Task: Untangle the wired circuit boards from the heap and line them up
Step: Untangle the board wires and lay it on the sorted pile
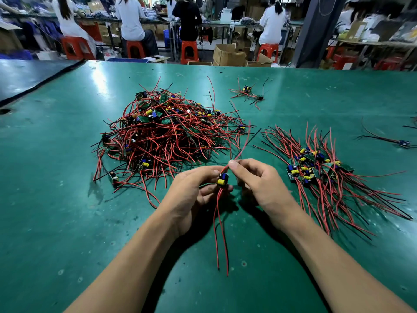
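Note:
A tangled heap of small circuit boards with red and black wires (pixel 167 134) lies on the green table mat (pixel 56 211), left of centre. To the right, a row of lined-up boards (pixel 313 166) has its wires fanned out on both sides. Between them, my left hand (pixel 194 195) holds one small board (pixel 223 180) with yellow and blue parts; its red and black wires hang down toward me. My right hand (pixel 257 181) pinches the board's upper red and black wires just above it.
Two stray wired boards (pixel 248 92) lie at the far middle of the table, and another stray board (pixel 404 143) sits at the right edge. A second dark mat (pixel 27 75) adjoins on the far left. Seated people on red stools work at benches behind the table.

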Tool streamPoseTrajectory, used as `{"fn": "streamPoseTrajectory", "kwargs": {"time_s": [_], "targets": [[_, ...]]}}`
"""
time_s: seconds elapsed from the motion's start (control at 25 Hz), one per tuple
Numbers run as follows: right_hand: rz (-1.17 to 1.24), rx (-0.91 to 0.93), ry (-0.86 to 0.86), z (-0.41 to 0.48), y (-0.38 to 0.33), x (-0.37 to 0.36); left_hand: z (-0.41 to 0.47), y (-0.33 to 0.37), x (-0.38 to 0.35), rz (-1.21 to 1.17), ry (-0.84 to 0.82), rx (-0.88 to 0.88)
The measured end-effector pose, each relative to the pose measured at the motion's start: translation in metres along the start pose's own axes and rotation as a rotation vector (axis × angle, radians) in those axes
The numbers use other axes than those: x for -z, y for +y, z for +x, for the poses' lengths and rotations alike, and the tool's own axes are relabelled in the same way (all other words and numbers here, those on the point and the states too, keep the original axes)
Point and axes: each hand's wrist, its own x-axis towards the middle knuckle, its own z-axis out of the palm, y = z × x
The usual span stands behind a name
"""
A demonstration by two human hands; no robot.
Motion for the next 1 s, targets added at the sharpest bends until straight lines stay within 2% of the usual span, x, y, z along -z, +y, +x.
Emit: {"fn": "streamPoseTrajectory", "kwargs": {"time_s": [0.16, 0.44, 0.56, 0.76, 1.0], "targets": [[0.226, -0.118, -0.116, 0.000, 0.000, 0.006, -0.001, -0.002, -0.003, 0.075, -0.051, 0.000], [0.236, -0.143, -0.147, -0.003, -0.002, 0.009, -0.002, -0.006, -0.006, 0.282, -0.044, -0.097], [0.349, -0.156, -0.155, -0.004, -0.002, 0.007, -0.003, -0.008, -0.007, 0.296, -0.057, -0.120], [0.327, -0.189, -0.043, 0.000, 0.002, 0.000, -0.004, -0.015, -0.011, 0.298, -0.007, -0.200], [0.459, -0.179, 0.214, 0.013, 0.001, -0.001, -0.004, -0.018, -0.013, 0.348, 0.029, -0.220]]}}
